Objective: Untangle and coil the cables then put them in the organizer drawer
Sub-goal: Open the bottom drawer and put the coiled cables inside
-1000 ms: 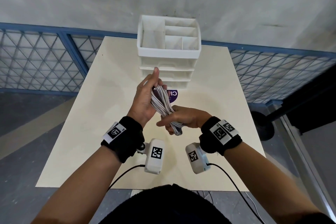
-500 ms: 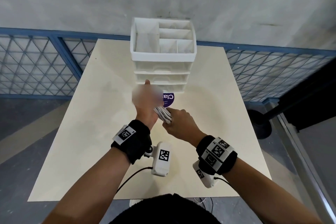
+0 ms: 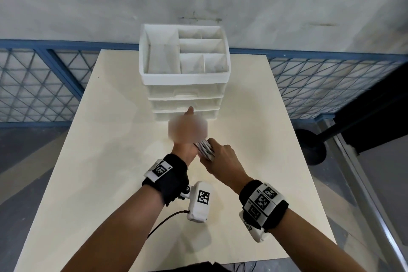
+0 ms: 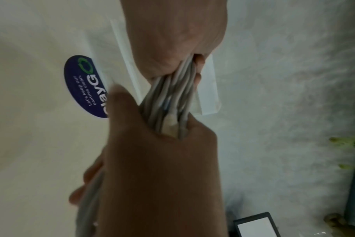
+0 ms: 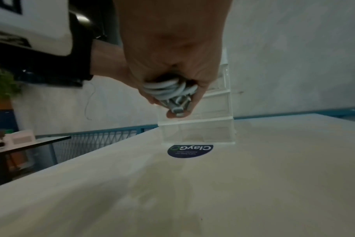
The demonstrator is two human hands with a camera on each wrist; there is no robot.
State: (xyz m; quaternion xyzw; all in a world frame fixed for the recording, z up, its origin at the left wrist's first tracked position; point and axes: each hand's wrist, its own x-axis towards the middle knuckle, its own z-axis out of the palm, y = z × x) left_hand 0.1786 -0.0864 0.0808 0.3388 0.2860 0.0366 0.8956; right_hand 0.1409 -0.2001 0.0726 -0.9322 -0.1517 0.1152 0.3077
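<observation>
Gripping the coiled cables (image 3: 204, 149) lengthwise toward the organizer (image 3: 185, 86), both hands' fingers (image 5: 173, 114) wrap them.

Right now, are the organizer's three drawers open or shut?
Shut. On the organizer, all three drawer fronts sit flush, none pulled out; the cable bundle is outside, gripped by both hands.

Both hands now sit lower and closer to the organizer (image 3: 185, 77), the right hand (image 3: 220, 157) rolled knuckles-up over the near end of the coiled white cable bundle (image 3: 204, 149), while the left hand (image 3: 187, 130) hides the purple sticker that showed before
</observation>
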